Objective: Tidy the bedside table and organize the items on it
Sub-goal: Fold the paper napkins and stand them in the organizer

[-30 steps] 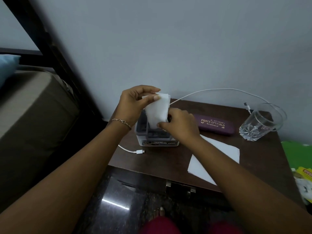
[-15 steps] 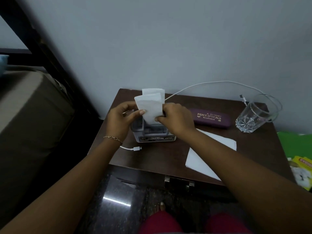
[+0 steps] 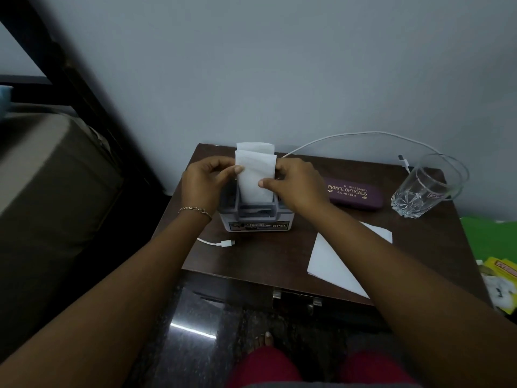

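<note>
A folded white tissue (image 3: 256, 175) stands upright in the slot of a small grey holder (image 3: 256, 219) on the dark wooden bedside table (image 3: 265, 256). My left hand (image 3: 205, 186) pinches the tissue's left edge. My right hand (image 3: 293, 183) pinches its right side lower down. A second tissue edge shows just behind the front one. A flat white tissue (image 3: 333, 256) lies on the table under my right forearm. A purple spectacle case (image 3: 355, 194) and an empty glass tumbler (image 3: 428, 186) sit at the back right.
A white charging cable (image 3: 363, 134) arcs along the wall, one plug (image 3: 225, 243) lying in front of the holder. A bed with a dark frame (image 3: 42, 169) is on the left. Green and yellow items (image 3: 498, 264) lie right of the table. My foot (image 3: 265, 340) shows on the floor.
Both hands have lowered the folded tissue into the grey holder. My left hand came down from the tissue's top to its left edge.
</note>
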Demonstrator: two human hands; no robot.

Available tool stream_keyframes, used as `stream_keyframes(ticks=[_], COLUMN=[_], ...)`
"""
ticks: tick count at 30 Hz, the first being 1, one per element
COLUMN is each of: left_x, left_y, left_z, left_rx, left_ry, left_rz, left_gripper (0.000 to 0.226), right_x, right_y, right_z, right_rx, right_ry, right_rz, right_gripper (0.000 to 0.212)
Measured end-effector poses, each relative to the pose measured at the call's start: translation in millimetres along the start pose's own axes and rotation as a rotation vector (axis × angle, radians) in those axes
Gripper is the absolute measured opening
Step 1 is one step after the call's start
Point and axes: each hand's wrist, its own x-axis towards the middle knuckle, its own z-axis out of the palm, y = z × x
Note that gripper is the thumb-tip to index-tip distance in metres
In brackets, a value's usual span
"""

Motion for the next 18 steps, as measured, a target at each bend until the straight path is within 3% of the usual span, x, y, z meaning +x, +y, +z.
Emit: stream_keyframes(ticks=[3,15,18], left_x=[-3.2,-1.6,-0.7], left_y=[-7.2,-14.5,-14.2], left_z=[-0.5,2.5,2.6], left_rx=[0.042,0.141,0.117], left_ry=[-0.004,0.038,0.014], left_rz=[-0.046,0.015,-0.037], left_gripper=[0.007,0.009,0.008], right_x=[-1.6,10.9,13.3], right_y=[0.0,6.6,8.9], right_z=[2.5,2.4,6.1], right_rx=[-0.045,0.215,0.215], right_ry=[-0.031,0.047,0.003], right_rz=[-0.019,-0.007,0.006], right_gripper=[0.033,0.021,0.021])
